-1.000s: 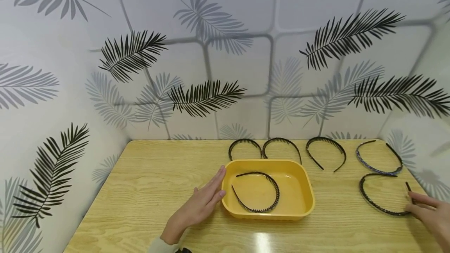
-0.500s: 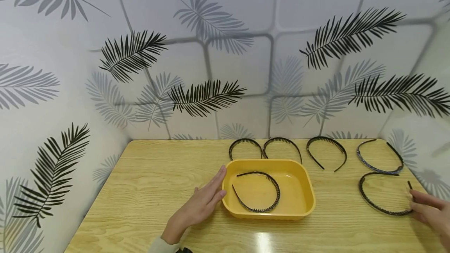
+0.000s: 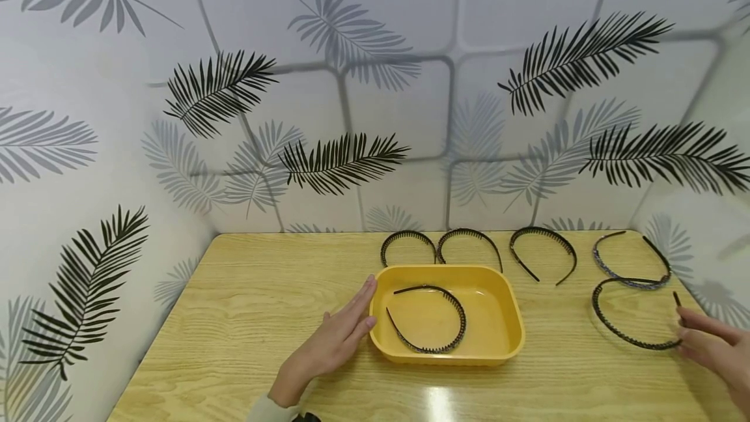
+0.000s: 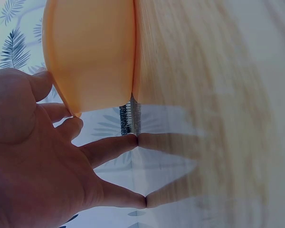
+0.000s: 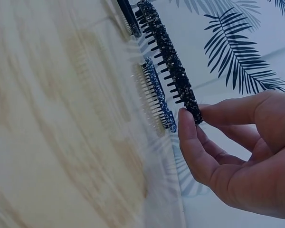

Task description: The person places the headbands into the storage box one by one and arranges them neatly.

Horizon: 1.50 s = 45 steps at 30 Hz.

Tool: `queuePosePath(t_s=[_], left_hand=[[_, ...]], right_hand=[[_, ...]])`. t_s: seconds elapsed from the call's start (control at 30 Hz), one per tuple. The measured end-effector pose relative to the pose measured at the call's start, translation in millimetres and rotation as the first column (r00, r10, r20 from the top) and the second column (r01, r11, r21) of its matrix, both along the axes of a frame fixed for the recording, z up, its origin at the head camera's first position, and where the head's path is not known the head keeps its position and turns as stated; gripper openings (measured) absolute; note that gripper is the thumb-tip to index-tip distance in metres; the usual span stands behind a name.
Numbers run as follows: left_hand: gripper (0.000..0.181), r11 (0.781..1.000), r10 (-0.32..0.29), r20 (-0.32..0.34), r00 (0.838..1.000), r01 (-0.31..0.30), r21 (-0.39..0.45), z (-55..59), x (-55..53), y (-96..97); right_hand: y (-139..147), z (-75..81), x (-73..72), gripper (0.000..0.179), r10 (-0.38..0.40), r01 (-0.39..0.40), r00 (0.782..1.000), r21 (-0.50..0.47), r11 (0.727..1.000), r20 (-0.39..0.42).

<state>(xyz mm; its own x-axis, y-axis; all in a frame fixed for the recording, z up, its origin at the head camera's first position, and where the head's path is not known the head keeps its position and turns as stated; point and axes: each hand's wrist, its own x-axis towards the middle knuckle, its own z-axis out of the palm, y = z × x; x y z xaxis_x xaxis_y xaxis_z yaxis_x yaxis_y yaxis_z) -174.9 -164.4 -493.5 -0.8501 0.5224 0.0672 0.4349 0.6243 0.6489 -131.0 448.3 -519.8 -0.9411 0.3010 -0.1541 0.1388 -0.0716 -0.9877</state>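
Note:
My right hand pinches a black toothed headband near one end, between thumb and fingers. In the right wrist view this headband is covered in dark glittery stones and stands raised above the tabletop. Its far side overlaps a blue-patterned headband in the head view. My left hand rests against the left end of a yellow plastic basin, fingers extended along its rim. Two fingertips of that hand touch the table in the left wrist view. Inside the basin lies another black headband.
Behind the basin lie two black headbands, one at left and one beside it, partly hidden by its rim. A third headband lies to their right. The wooden table meets a leaf-patterned wall at the back.
My right hand has lifted the black headband, shifting it slightly up and left in the head view so it now overlaps the blue-patterned one. The left hand and basin stay put.

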Motion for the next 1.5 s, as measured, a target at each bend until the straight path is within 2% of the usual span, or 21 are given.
queuePosePath(t_s=[0.1,0.27,0.5,0.7,1.13,1.2,1.37,1.5], left_hand=[[0.062,1.0,-0.001,0.002,1.0,0.001,0.002,-0.2,-0.1,-0.5],[0.062,1.0,-0.002,0.006,1.0,0.002,0.0,-0.2,-0.1,-1.0],[0.062,1.0,-0.002,0.009,1.0,0.002,-0.002,1.9,0.3,-0.3],[0.062,1.0,-0.006,0.007,1.0,0.006,-0.001,1.1,0.2,-0.9],[0.062,1.0,-0.008,0.009,1.0,0.008,0.002,1.5,0.5,-0.6],[0.062,1.0,-0.011,0.009,1.0,0.011,0.003,1.6,0.0,-0.3],[0.063,1.0,-0.013,0.007,1.0,0.013,-0.002,1.2,-1.0,0.3],[0.063,1.0,-0.01,0.008,1.0,0.01,-0.002,1.4,-0.4,0.2]], right_hand=[[-6,4.0,0.8,0.057,0.004,-0.01,0.996,-0.076,0.997,-0.088],[-14,9.3,0.4,0.057,0.011,-0.027,0.983,-0.085,0.996,-0.181],[-26,22.9,-0.2,0.052,-0.009,0.005,0.983,-0.02,1.0,-0.184],[-34,28.3,-2.3,0.048,-0.028,0.028,0.978,-0.004,1.0,-0.206],[-54,33.9,-2.9,0.04,0.021,-0.003,0.963,0.067,0.998,-0.27],[-59,36.6,-3.3,0.04,0.022,-0.008,0.962,0.052,0.999,-0.273],[-69,42.5,-5.2,0.04,0.048,-0.073,0.949,-0.071,0.995,-0.313],[-75,45.0,-7.3,0.037,0.059,-0.093,0.952,-0.102,0.99,-0.299]])
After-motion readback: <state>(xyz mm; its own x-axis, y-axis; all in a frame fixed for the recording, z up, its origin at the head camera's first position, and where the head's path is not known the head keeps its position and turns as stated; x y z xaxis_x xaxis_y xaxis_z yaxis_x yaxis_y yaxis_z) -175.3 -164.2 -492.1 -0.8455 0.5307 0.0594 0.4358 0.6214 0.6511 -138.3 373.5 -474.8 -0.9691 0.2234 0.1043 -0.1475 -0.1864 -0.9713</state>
